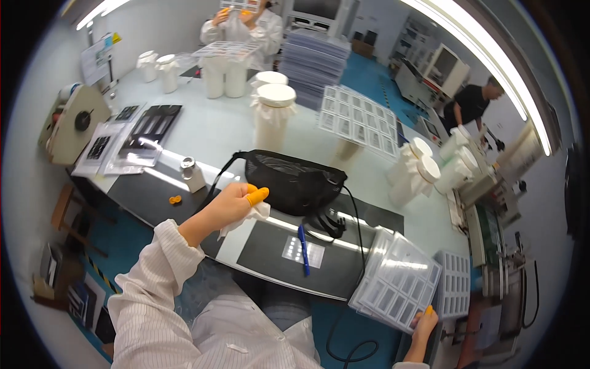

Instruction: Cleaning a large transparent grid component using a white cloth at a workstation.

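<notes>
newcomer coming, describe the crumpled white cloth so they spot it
On the white table lies a black mesh bag. At its left end, the orange-tipped left hand holds the crumpled white cloth, hanging loose, unlike the white jars' covers.

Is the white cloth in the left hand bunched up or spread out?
Bunched up: the white cloth is gathered in the left hand, with crumpled folds sticking out below it.

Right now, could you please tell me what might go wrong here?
The stacked clear plastic trays reach past the white table's front edge, so they could slip if the right hand loosens its hold.
The thin black cord runs beside them and down toward the floor; it might snag.
The slim blue pen lies near that edge and could roll if bumped.
</notes>
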